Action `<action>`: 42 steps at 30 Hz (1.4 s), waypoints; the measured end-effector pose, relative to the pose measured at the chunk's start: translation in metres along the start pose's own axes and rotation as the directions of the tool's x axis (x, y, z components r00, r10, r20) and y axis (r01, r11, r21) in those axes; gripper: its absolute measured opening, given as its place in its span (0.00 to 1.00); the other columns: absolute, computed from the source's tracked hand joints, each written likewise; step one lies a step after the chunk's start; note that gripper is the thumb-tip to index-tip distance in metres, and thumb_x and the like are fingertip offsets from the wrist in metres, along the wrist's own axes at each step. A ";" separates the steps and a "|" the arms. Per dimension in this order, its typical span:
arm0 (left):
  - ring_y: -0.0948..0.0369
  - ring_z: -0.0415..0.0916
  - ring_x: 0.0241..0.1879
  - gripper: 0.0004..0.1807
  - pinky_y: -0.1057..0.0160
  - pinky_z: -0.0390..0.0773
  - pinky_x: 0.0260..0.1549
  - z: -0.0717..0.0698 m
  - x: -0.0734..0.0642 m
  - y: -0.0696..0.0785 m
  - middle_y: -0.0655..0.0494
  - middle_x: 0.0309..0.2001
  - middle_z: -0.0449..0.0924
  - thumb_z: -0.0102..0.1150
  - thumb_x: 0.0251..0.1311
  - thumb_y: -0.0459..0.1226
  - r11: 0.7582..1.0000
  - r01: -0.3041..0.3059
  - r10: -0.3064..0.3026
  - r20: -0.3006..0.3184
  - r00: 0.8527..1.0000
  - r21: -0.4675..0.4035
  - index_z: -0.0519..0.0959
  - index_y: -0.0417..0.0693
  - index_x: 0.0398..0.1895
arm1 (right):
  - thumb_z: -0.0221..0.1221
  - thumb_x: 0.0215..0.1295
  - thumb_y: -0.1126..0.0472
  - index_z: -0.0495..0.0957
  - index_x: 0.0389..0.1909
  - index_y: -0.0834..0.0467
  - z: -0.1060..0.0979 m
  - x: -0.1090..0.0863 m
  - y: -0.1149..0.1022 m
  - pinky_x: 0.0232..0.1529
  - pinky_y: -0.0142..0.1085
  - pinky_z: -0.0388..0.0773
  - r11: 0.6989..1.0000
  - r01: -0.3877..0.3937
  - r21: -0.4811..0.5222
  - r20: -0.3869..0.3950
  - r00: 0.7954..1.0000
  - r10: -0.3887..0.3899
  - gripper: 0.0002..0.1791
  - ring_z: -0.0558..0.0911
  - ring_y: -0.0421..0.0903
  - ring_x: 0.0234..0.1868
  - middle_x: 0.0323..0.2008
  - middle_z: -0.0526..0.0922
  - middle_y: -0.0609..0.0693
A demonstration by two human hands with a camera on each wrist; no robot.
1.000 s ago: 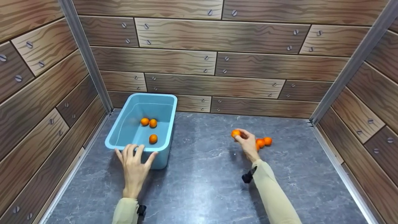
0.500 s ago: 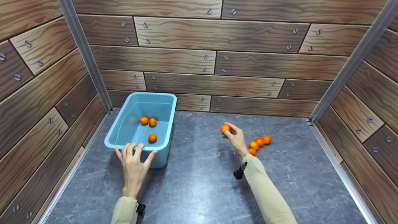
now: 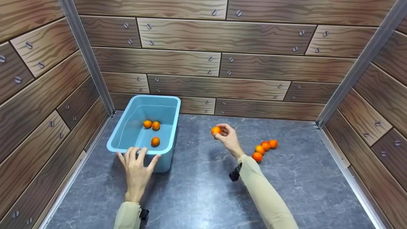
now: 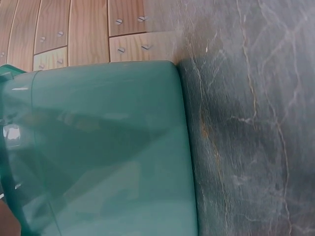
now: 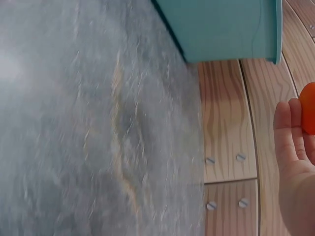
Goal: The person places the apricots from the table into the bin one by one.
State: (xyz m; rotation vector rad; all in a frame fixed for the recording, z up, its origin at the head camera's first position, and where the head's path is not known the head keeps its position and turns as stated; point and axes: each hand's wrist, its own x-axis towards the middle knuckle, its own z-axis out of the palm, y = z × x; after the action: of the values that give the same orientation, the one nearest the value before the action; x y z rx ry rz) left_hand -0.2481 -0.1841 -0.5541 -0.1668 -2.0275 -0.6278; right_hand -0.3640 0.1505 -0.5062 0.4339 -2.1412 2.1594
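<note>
In the head view my right hand (image 3: 229,138) pinches a mandarin (image 3: 216,130) between thumb and fingers, above the floor right of the light-blue plastic bin (image 3: 164,163). The right wrist view catches that mandarin (image 5: 308,109) cut off at the edge, beside my fingers. My left hand (image 3: 137,171) grips the bin's near rim, fingertips hooked over it and thumb spread to the right. Three mandarins (image 3: 155,141) lie inside the bin, two of them side by side. In the left wrist view the bin's outer wall (image 4: 108,147) fills much of the frame.
Several loose mandarins (image 3: 259,149) lie in a slanting row on the grey marbled floor (image 3: 197,190), to the right of my right hand. Wood-patterned walls (image 3: 254,66) with metal corner posts (image 3: 356,63) enclose the back and sides. The bin stands close to the back-left corner.
My right hand has carried the mandarin leftward toward the bin, away from the row, which now shows fully. My left hand and the bin stay in place.
</note>
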 end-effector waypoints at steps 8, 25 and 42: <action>0.43 0.69 0.53 0.27 0.29 0.35 0.68 0.001 0.000 0.001 0.42 0.42 0.75 0.79 0.40 0.48 1.000 -0.007 0.007 0.000 1.000 -0.001 0.81 0.42 0.40 | 0.62 0.58 0.76 0.73 0.54 0.76 0.018 0.007 -0.004 0.37 0.31 0.83 0.999 0.033 0.010 0.017 0.999 -0.033 0.22 0.83 0.42 0.36 0.44 0.82 0.65; 0.43 0.68 0.53 0.27 0.28 0.36 0.67 0.000 0.001 0.001 0.42 0.43 0.76 0.79 0.38 0.47 1.000 0.002 -0.002 -0.009 1.000 -0.004 0.81 0.43 0.41 | 0.64 0.61 0.69 0.73 0.57 0.70 0.068 0.024 -0.032 0.42 0.33 0.82 0.995 0.029 -0.097 0.134 0.991 -0.016 0.24 0.82 0.49 0.44 0.51 0.82 0.66; 0.43 0.69 0.53 0.27 0.27 0.37 0.67 -0.001 0.000 0.000 0.41 0.43 0.76 0.77 0.42 0.50 1.000 -0.006 0.006 -0.003 1.000 0.007 0.82 0.42 0.41 | 0.68 0.58 0.64 0.78 0.56 0.64 0.137 0.057 -0.027 0.38 0.32 0.82 0.988 0.093 -0.121 0.164 0.984 -0.072 0.24 0.84 0.51 0.42 0.50 0.84 0.61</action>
State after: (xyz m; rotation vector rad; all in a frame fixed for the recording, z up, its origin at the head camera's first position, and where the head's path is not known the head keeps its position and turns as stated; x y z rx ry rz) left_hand -0.2472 -0.1845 -0.5534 -0.1673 -2.0253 -0.6168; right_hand -0.3916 0.0078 -0.4675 0.6932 -2.2822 1.9913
